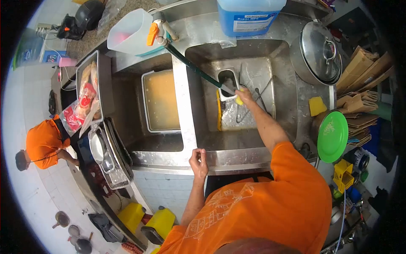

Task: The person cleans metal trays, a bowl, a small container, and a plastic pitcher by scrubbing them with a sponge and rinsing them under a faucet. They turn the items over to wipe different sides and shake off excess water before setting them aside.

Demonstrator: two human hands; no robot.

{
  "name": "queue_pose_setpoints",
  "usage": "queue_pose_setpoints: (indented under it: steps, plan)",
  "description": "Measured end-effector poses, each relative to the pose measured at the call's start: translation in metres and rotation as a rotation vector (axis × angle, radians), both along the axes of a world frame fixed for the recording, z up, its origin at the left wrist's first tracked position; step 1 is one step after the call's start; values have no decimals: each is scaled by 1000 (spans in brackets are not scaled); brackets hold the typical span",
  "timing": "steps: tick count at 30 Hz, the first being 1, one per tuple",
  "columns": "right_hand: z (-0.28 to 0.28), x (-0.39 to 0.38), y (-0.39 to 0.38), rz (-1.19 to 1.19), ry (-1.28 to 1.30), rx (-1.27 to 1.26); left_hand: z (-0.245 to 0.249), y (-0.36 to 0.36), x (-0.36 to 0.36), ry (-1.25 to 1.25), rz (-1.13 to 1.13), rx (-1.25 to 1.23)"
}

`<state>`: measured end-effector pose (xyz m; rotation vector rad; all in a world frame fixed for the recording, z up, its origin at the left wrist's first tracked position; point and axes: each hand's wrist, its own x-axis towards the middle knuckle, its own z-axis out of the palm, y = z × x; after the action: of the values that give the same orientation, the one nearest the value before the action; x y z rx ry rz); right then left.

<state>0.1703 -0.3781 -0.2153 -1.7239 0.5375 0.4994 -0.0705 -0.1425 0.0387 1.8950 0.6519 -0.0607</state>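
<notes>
Reaching into the right sink basin, my right hand is closed around a yellow sponge. It is beside a small metal container with dark contents. The end of a green hose points into that container from a tap with an orange handle. Several long utensils lie in the basin right of my hand, and a yellow-handled item lies left of it. My left hand rests at the sink's front edge, fingers curled; whether it holds anything is hidden.
The left basin holds a tray of cloudy orange liquid. A blue jug stands behind. On the right are a lidded pot, a yellow sponge and a green plate. A person in orange bends at far left.
</notes>
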Motion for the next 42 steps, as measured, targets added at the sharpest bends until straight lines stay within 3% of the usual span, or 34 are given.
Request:
queue_pose_setpoints:
  steps: [3, 6, 7, 10, 13, 14, 15, 17, 21, 23, 25, 26, 28, 30, 33, 37, 40, 41, 42]
  plan:
    - [-10, -44, -14, -20, 51, 201, -13, -4, 0, 7, -9, -27]
    - [-9, -72, -24, 138, 239, 120, -14, -11, 3, -11, -14, -77]
    - [-14, -72, -25, 261, 286, -76, -15, -12, 2, -16, -23, -70]
    - [-2, -81, -51, 419, 273, -94, -11, -12, 0, 20, -34, -71]
    - [-9, -80, -93, 529, 176, -732, -9, -8, -7, -5, -19, -65]
    - [-1, -81, -106, 332, 291, -747, -10, -5, -8, -7, -20, -49]
    - [46, -75, -108, 135, 407, -757, -10, -3, -11, -8, -20, -33]
    - [-5, -89, -131, 175, 433, -823, -13, -1, -14, 0, -16, -25]
    - [-13, -96, -126, 402, 499, -775, -12, -5, -14, 27, -27, -40]
    - [-43, -97, -126, 489, 513, -794, -14, -8, -12, 58, -69, -33]
    - [-119, -106, -145, 675, 395, -845, -10, -15, -6, 40, -103, -46]
    - [-112, -97, -143, 614, 433, -828, -5, -18, 0, 25, -121, -52]
    - [-62, -77, -146, 489, 496, -797, 8, -25, 13, 48, -175, -77]
    - [39, -52, -138, 642, 542, -822, 7, -23, 24, -12, -437, 16]
    - [180, -41, -101, 714, 508, -917, 44, -41, 59, -174, -795, 385]
    - [289, -69, -14, 1115, 22, -1016, 69, -56, 101, -499, -968, 746]
    - [351, -69, 48, 1295, -182, -886, 59, -31, 123, -60, -1341, 737]
    - [364, -62, 64, 1366, -223, -888, 43, -18, 128, 81, -1271, 519]
    - [376, -54, 76, 1437, -262, -889, 48, -2, 130, 67, -1176, 392]
